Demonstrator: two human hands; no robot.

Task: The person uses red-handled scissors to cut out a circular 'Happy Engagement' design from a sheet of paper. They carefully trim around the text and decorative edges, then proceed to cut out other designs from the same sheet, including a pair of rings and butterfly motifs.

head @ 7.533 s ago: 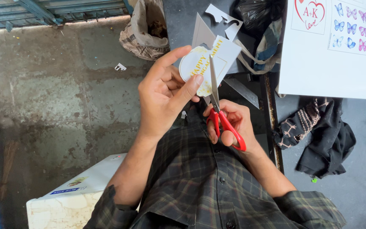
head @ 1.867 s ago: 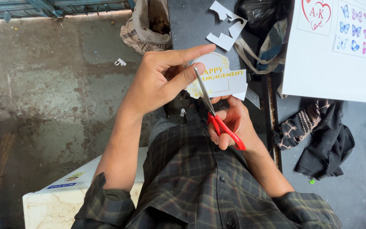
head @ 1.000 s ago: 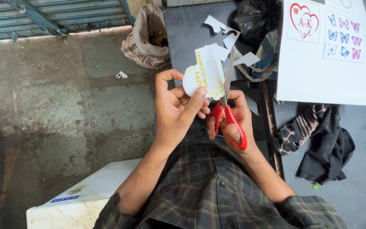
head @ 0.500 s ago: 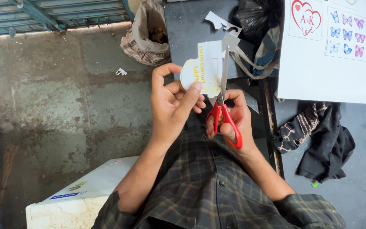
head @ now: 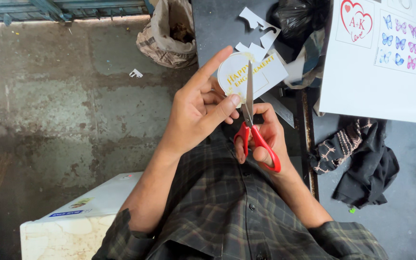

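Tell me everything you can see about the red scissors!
The scissors have bright red handles that look like plastic and long, shiny metal blades. The right hand holds them, with fingers through the loops. The blades point up, away from the person, and look nearly shut, cutting along the edge of a white paper cutout with gold lettering. The left hand pinches that paper right beside the blades.
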